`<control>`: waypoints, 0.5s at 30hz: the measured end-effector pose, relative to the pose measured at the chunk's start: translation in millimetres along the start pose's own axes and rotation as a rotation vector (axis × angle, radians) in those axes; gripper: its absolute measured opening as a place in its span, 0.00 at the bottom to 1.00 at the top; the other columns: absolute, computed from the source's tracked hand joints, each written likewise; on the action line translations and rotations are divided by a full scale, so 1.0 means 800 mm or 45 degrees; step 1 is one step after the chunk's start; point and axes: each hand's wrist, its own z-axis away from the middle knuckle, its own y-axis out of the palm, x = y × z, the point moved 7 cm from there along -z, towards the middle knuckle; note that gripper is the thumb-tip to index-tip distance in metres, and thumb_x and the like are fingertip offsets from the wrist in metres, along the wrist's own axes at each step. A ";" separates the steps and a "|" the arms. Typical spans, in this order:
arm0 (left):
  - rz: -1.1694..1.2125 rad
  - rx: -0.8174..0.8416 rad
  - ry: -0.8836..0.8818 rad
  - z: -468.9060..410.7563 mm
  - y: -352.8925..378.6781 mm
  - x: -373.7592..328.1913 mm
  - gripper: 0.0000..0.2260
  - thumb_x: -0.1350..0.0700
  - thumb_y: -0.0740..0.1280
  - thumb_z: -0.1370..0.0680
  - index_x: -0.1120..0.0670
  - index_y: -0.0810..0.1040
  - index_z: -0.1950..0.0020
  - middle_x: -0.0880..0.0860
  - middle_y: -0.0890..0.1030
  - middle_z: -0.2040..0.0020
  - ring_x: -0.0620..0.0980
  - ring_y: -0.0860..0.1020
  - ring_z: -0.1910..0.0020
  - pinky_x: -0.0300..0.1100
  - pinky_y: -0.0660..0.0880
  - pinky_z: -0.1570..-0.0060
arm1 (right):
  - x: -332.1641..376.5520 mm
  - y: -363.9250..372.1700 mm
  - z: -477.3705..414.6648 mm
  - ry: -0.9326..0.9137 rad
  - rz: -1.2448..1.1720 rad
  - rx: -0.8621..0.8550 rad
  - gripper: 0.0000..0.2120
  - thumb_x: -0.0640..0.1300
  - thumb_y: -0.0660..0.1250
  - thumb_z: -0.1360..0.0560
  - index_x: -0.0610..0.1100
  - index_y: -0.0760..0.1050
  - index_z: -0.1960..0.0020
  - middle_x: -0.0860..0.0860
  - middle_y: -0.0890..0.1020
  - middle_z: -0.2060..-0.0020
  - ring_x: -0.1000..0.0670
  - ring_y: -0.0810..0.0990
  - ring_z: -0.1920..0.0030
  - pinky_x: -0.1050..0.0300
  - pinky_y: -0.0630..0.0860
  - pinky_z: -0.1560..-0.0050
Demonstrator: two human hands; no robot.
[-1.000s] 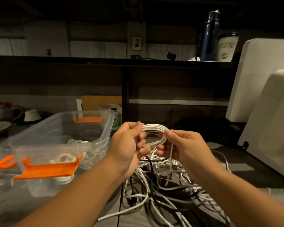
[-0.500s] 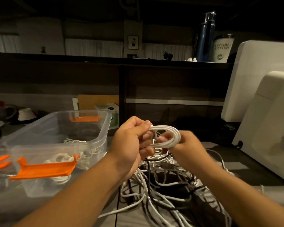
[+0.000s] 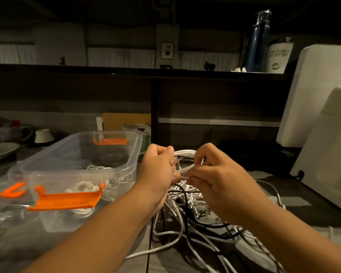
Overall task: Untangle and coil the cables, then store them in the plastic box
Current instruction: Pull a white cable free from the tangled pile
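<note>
My left hand (image 3: pixel 158 168) grips one side of a small coil of white cable (image 3: pixel 185 153), held above the table. My right hand (image 3: pixel 217 178) pinches a strand of the same coil at its lower right. Below both hands lies a tangled heap of white and black cables (image 3: pixel 195 223). To the left stands a clear plastic box (image 3: pixel 133 164) with orange latches (image 3: pixel 67 200); coiled white cables (image 3: pixel 83 187) lie inside it.
A clear lid with an orange clip (image 3: pixel 13 192) lies at the far left. White foam blocks (image 3: pixel 323 150) stand at the right. A plate (image 3: pixel 0 150) and a bowl (image 3: pixel 43 135) sit back left. On the shelf above are a blue bottle (image 3: pixel 258 40) and a tumbler (image 3: pixel 279 56).
My right hand has come round the front of the coil and now pinches a strand low on it. My left hand keeps its grip on the coil.
</note>
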 end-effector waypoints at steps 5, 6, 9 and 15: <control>-0.127 0.091 -0.146 0.003 0.005 0.015 0.06 0.58 0.59 0.15 0.57 0.69 0.51 0.49 0.70 0.70 0.43 0.64 0.75 0.37 0.61 0.74 | -0.008 0.003 -0.002 -0.080 0.177 -0.063 0.14 0.54 0.53 0.20 0.54 0.78 0.51 0.58 0.80 0.54 0.52 0.73 0.56 0.53 0.75 0.59; -0.117 0.101 -0.189 0.003 0.004 0.016 0.06 0.58 0.60 0.15 0.57 0.70 0.51 0.49 0.71 0.70 0.44 0.65 0.73 0.38 0.62 0.72 | -0.009 0.004 -0.002 -0.085 0.178 -0.067 0.14 0.54 0.54 0.20 0.54 0.77 0.52 0.59 0.80 0.57 0.52 0.73 0.57 0.53 0.75 0.60; -0.161 0.134 -0.228 0.007 0.004 0.013 0.06 0.55 0.63 0.16 0.55 0.74 0.52 0.49 0.75 0.68 0.46 0.71 0.66 0.43 0.68 0.63 | -0.010 0.001 -0.003 -0.082 0.110 -0.125 0.14 0.54 0.53 0.19 0.52 0.75 0.53 0.59 0.78 0.64 0.52 0.72 0.61 0.54 0.74 0.66; -0.363 0.246 0.012 0.012 0.017 -0.001 0.08 0.52 0.67 0.18 0.53 0.77 0.55 0.46 0.82 0.66 0.43 0.78 0.62 0.45 0.74 0.59 | -0.028 -0.018 -0.003 0.005 -0.169 -0.289 0.10 0.55 0.54 0.18 0.53 0.72 0.49 0.52 0.78 0.65 0.53 0.75 0.65 0.49 0.75 0.69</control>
